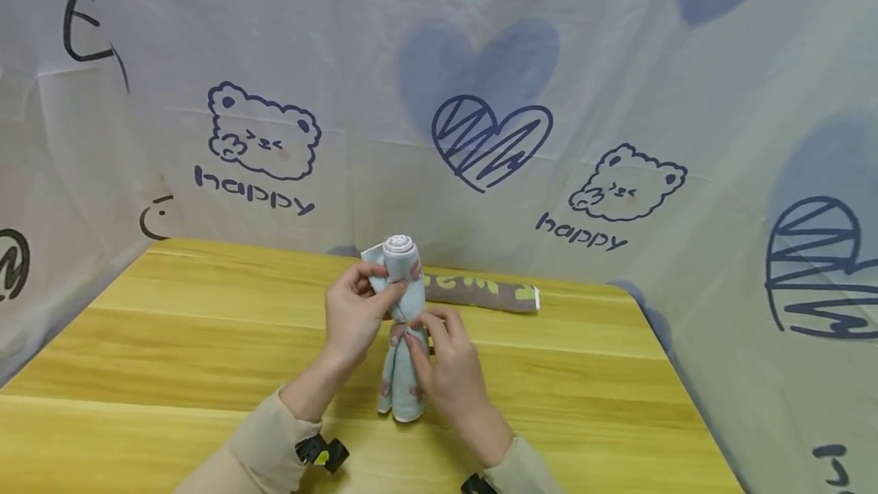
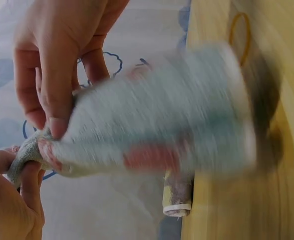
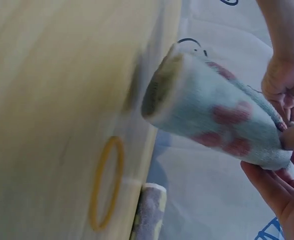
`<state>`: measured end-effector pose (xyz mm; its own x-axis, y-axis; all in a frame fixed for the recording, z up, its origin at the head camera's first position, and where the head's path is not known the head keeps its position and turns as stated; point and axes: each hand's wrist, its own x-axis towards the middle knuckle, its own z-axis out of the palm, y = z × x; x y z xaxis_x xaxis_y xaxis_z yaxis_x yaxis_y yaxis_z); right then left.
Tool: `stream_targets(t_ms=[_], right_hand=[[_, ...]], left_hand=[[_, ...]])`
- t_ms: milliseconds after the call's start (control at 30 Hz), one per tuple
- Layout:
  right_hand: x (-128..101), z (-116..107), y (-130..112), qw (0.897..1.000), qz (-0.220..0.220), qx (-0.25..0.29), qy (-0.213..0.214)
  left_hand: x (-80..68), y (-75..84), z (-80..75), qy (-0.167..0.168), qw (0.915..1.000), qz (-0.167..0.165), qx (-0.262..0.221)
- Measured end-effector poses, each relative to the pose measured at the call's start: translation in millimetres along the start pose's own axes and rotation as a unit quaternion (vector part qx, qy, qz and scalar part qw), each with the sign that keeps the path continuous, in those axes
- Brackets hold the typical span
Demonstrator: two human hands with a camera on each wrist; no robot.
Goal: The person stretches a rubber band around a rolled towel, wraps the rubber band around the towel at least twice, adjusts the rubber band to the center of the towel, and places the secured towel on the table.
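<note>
Both hands meet at the middle of a rolled towel (image 1: pixel 403 326), pale blue with pink marks, held upright over the yellow wooden counter (image 1: pixel 206 341). In the head view the towel's lower ends reach down to the counter's surface, though it is hard to tell whether they touch it, and its spiral top end faces up.

The left hand (image 1: pixel 354 311) grips the upper half of the towel, thumb and fingers curled round it just below the top end. The right hand (image 1: pixel 446 364) pinches the towel at its narrow waist, fingertips closed on the cloth there. The two hands are just beside each other, fingers almost touching at the pinched spot.

In the right wrist view the towel (image 3: pixel 217 117) widens from the pinched waist to an open rolled end that points at the counter. The left wrist view shows the same roll, blurred, with fingers (image 2: pixel 54 100) curled over its narrow end.

Behind the towel, near the far edge of the counter, lies a second roll (image 1: pixel 480 292), brown with pale green marks, on its side. A yellow rubber band (image 3: pixel 105 182) lies flat on the counter, close to that brown roll. A white sheet (image 1: pixel 617 59) printed with bears, hearts and the word "happy" hangs round the counter.
</note>
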<state>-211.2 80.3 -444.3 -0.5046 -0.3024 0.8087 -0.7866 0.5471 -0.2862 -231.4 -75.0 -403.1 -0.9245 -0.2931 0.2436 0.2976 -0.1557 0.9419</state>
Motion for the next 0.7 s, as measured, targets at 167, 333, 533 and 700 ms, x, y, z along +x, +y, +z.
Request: stream_targets(t_ms=[167,333,533,700], right_hand=[[-3,2,3,1.000,-0.007,-0.014,-0.023],[0,0,3,0.999,-0.007,0.002,-0.046],[1,-1,3,0.998,0.031,0.045,-0.037],[-1,2,4,0.997,0.052,0.063,-0.016]], left_hand=[[0.6,-3.3,0.5,0.001,0.9999,-0.008,0.008],[5.0,-0.9,-2.8,0.007,0.9997,-0.021,0.003],[8.2,5.3,-6.4,0.012,0.9992,-0.027,-0.026],[10.6,8.3,-7.3,0.027,0.9972,-0.042,-0.056]])
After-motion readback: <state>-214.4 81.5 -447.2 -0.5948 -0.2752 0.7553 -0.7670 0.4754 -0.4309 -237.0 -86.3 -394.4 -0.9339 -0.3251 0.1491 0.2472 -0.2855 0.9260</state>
